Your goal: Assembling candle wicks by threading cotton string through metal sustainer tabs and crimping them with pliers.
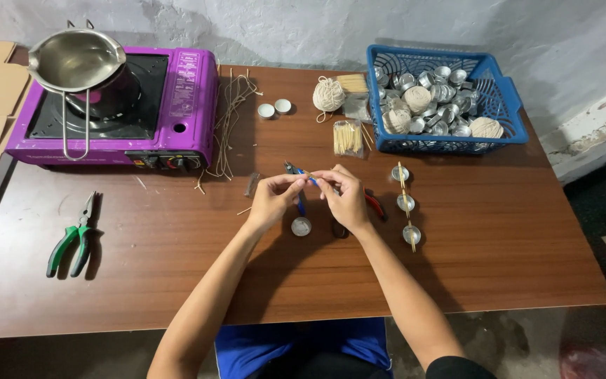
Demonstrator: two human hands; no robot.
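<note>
Wall (pixel 317 28): rough plaster, grey-white, uneven and stained.
Table (pixel 499 267): brown wood-grain top, standing close against the wall.
Floor (pixel 513 344): bare grey concrete, dusty.
Light: soft, even, from above.

- A clear plastic packet of wooden sticks (pixel 348 137) lies just left of the blue basket (pixel 503 105), near its front corner.
- A second small clear packet (pixel 356 107) lies behind it, touching the basket's left side.
- A pale label panel (pixel 191 70) with small dark print sits on the purple stove's top, well left of the basket.
</note>
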